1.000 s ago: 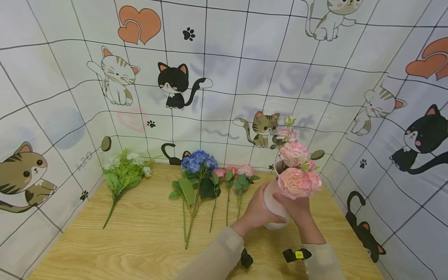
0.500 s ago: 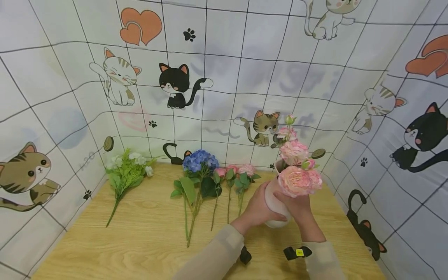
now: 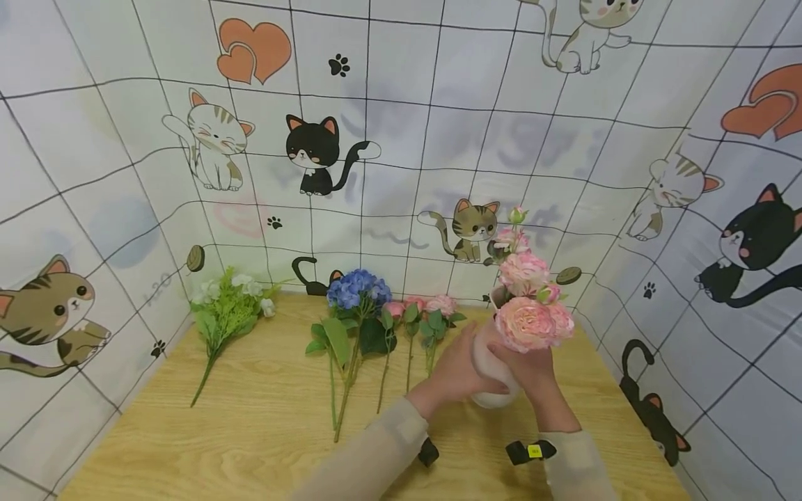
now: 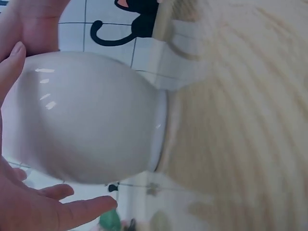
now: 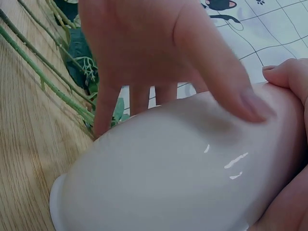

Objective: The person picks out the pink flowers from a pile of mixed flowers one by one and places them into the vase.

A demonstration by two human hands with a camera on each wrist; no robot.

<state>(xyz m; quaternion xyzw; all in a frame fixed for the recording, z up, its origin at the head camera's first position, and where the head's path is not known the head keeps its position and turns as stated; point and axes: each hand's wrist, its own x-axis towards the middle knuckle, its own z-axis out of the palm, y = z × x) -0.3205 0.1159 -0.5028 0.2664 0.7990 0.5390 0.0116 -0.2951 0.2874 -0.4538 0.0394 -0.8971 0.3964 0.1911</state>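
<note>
A pale vase (image 3: 484, 353), pink above and white below, leans to the right in the head view. Pink roses (image 3: 525, 323) and buds rise from its mouth. My right hand (image 3: 532, 376) grips its upper part from the right. My left hand (image 3: 452, 365) is at its left side; in the right wrist view the left fingers (image 5: 107, 108) extend behind the vase and the blurred thumb lies over its front. In the left wrist view the vase's round body (image 4: 86, 118) fills the middle, with several left fingertips (image 4: 98, 208) apart from it.
Pink roses (image 3: 441, 305) lie left of the vase on the wood-grain table (image 3: 269, 445). Farther left lie a blue hydrangea (image 3: 358, 289) and a green spray with white blooms (image 3: 228, 306). A cat-printed cloth wall (image 3: 401, 90) encloses the back and sides.
My left hand and sleeve have shifted slightly to the left in the last half second. The right hand, vase and roses have barely moved.
</note>
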